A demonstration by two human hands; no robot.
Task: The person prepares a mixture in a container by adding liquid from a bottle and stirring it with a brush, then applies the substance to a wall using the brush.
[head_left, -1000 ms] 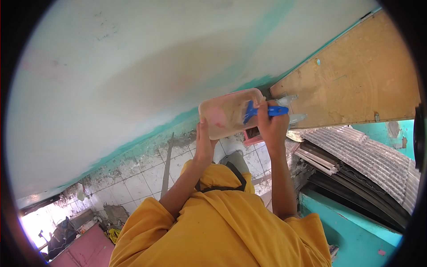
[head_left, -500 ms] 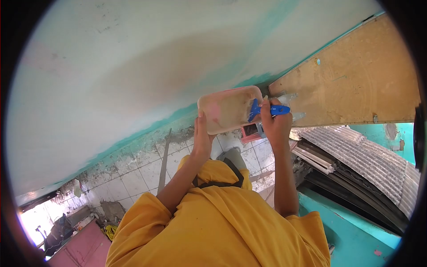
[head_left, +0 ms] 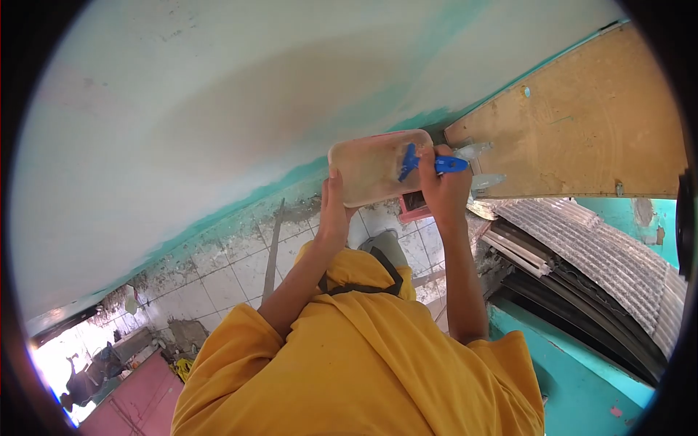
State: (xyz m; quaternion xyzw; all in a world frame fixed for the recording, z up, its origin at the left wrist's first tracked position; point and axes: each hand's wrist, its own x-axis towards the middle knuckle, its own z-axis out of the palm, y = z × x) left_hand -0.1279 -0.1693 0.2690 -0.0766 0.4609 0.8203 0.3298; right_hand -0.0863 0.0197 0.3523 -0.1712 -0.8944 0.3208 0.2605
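A shallow, rounded rectangular plastic tub, pale with pinkish edges, is tilted so its inside faces me. Fingers of my left hand are closed around its lower left side. In my right hand is the handle of a blue scraper, gripped in closed fingers. The scraper's wide blue head lies over the right part of the tub's inside; a pale smear shows beside it. Whether the blade edge touches the bottom cannot be made out.
A whitish wall with turquoise streaks rises right behind the tub. To the right are a brown wooden panel, clear bottles, stacked corrugated sheets and a turquoise ledge. Below lie white floor tiles and a pinkish box.
The scraper has moved left and up inside the tub with my right hand. My left hand and the tub have shifted slightly up and right. The pink patch inside the tub has faded from view.
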